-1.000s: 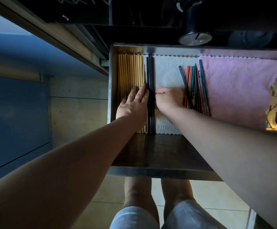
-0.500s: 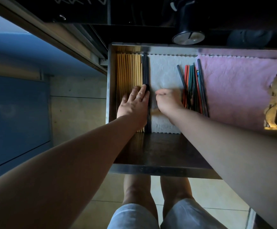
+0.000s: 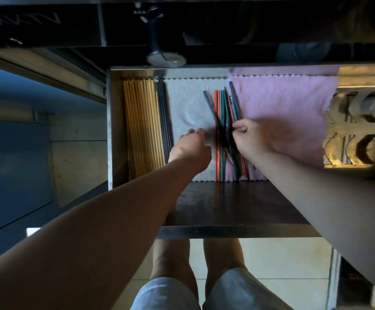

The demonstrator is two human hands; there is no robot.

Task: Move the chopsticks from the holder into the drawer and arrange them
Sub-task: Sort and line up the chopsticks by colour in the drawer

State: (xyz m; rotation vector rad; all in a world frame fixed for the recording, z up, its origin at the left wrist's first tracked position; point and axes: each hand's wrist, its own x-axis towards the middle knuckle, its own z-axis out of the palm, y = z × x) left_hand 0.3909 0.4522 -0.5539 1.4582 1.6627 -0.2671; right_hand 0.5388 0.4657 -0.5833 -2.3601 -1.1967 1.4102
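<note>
Already the bamboo chopsticks (image 3: 143,128) lie neat at the drawer's (image 3: 227,231) left, while both hands, left hand (image 3: 190,148) loosely curled and empty, right hand (image 3: 252,136) pinching one, sort the crossed coloured chopsticks (image 3: 223,121) mid-frame.

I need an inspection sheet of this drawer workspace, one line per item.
Surface: open metal drawer lined with a white cloth and a pink cloth.
Job's things: wooden chopsticks and dark grey chopsticks lie straight at the left; coloured chopsticks lie crossed.
Clutter: nothing seen.
Hands: left hand reaches over the white cloth; right hand pinches a coloured chopstick.
Cables: nothing seen.
Surroundings: gold openwork holder at the right; tiled floor below.
</note>
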